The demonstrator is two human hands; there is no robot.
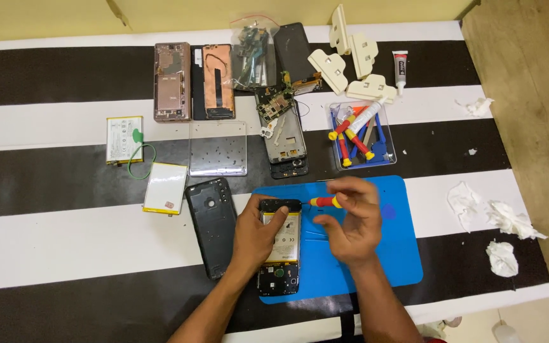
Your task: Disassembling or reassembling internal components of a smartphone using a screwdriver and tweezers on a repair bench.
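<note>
While my left hand (257,234) lies clamped on the opened phone (281,244) at the blue mat's (401,254) nine o'clock edge, I see my right hand (351,219) pinching a red-and-yellow screwdriver (324,202) whose tip sits at the phone's one o'clock corner.

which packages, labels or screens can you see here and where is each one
Clear plastic bag: top centre, crumpled, holding small parts.
Small glue tube: upper right, white with a black cap and a printed label.
Clear tray: right of centre, square, holding red and yellow screwdrivers.
Labelled battery: left, white rectangle with a yellow edge and a green sticker.
Opened phone: on the blue mat, under the left hand, yellow-edged battery label.
</note>
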